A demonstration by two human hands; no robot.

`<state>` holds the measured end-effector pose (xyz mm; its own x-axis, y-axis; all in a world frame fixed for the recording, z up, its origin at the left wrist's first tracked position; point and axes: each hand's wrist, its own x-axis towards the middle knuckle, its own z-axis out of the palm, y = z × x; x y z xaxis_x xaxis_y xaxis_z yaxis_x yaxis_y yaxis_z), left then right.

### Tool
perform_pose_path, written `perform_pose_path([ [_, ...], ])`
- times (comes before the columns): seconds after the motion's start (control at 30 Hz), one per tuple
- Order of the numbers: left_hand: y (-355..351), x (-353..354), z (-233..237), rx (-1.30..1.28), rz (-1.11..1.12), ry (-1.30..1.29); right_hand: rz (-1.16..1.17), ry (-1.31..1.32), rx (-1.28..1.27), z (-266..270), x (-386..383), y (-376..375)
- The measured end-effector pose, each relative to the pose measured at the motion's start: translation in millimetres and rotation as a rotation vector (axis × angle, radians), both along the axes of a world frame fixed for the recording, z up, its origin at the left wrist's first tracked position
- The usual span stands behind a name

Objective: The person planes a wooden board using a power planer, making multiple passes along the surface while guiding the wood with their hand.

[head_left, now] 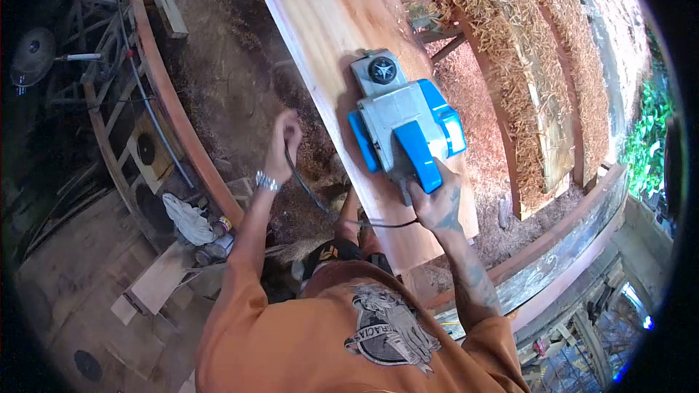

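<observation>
A blue and grey electric planer [393, 120] with a round black front knob rests on a wide wooden board [328, 22]. My right hand [439, 204] is closed around its rear handle, at the near end of the tool. Off the board's left edge, my left hand [286, 135] is raised with curled fingers, and the black power cord [309, 193] runs up into it. From there the cord loops down past my body and across the board to the planer's handle. The planer's underside is hidden against the wood.
Thick beams covered in wood shavings [502, 36] lie to the right of the board. A curved reddish plank [171, 102] and wooden framing stand on the left. Nearby are a white cloth [191, 218] and pale board offcuts [160, 276]. Shavings and dust cover the ground.
</observation>
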<state>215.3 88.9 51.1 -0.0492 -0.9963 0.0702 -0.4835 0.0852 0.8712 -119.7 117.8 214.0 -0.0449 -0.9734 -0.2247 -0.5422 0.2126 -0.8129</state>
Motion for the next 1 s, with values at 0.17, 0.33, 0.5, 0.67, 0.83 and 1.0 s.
perform_pose_path([
  [0.17,-107,-8,-14,0.09,0.203,0.087,0.018,0.021,-0.019,-1,16,-32],
  [0.33,-125,-19,-5,0.089,0.222,0.086,-0.014,-0.032,-0.014,7,36,-68],
  [0.5,-117,-8,-17,0.208,0.175,0.245,0.02,-0.004,0.037,8,54,-110],
  [0.67,-117,-13,-8,0.202,0.229,0.269,-0.016,-0.03,-0.037,14,83,-157],
  [0.83,-116,-9,-9,0.248,0.18,0.145,0.004,-0.008,-0.04,9,101,-200],
  [1.0,-116,-10,-7,0.204,0.164,0.224,0.008,0.01,-0.112,4,125,-245],
])
